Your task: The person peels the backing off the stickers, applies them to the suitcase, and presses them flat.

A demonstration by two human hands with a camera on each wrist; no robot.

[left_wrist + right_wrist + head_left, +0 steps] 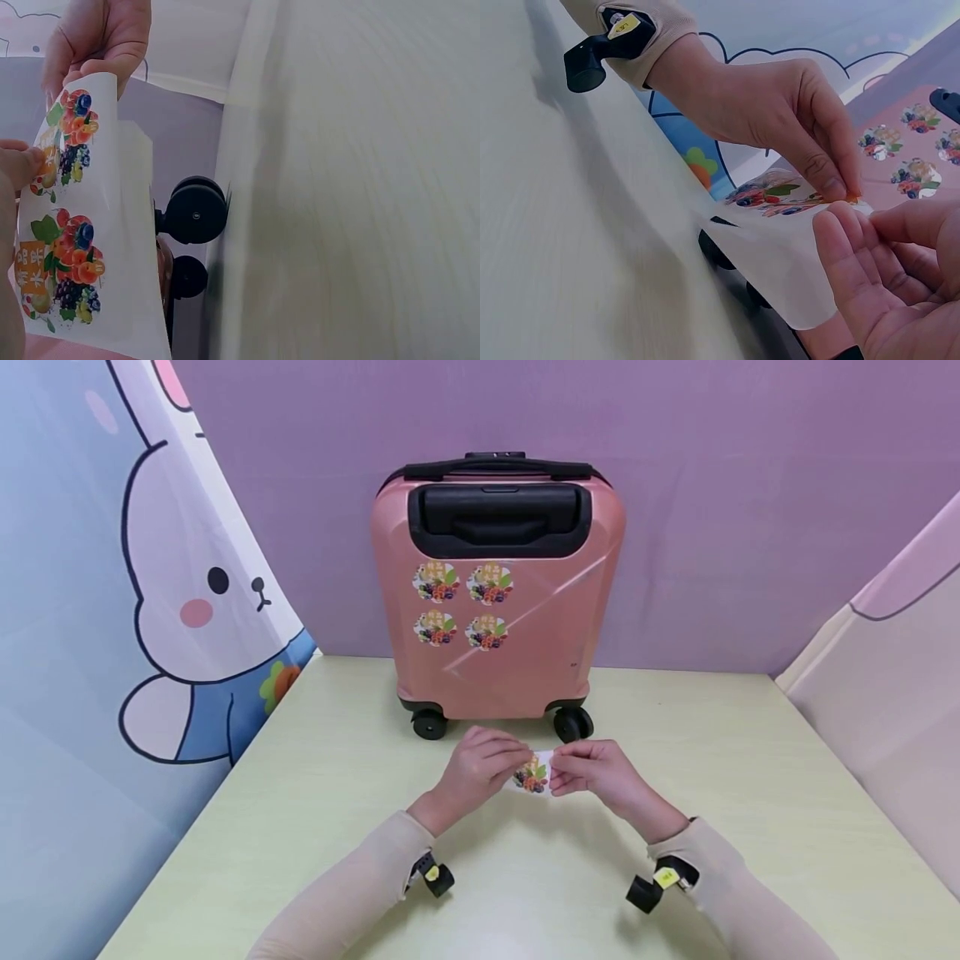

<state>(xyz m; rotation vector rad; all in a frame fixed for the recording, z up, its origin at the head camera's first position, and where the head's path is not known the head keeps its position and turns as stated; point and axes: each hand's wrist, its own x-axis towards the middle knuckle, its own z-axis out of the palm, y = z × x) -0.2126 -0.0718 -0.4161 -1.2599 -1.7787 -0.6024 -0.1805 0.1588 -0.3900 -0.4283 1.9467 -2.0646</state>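
Both hands hold a white sticker sheet [531,775] above the table, in front of the suitcase. Two round fruit stickers [69,270] with orange label patches show on it in the left wrist view. My left hand [483,766] pinches the sheet from the left; its thumb and fingertips are on the upper sticker's edge in both wrist views. My right hand [592,772] pinches the opposite end between thumb and index finger. The sheet [780,247] bends between the hands in the right wrist view.
A pink suitcase [532,681] stands upright at the back on black wheels [430,724]. Several matching fruit stickers [487,632] are on its front, below the black handle recess [498,520]. A purple backdrop [712,510] hangs behind, with a rabbit-print curtain [180,635] at left.
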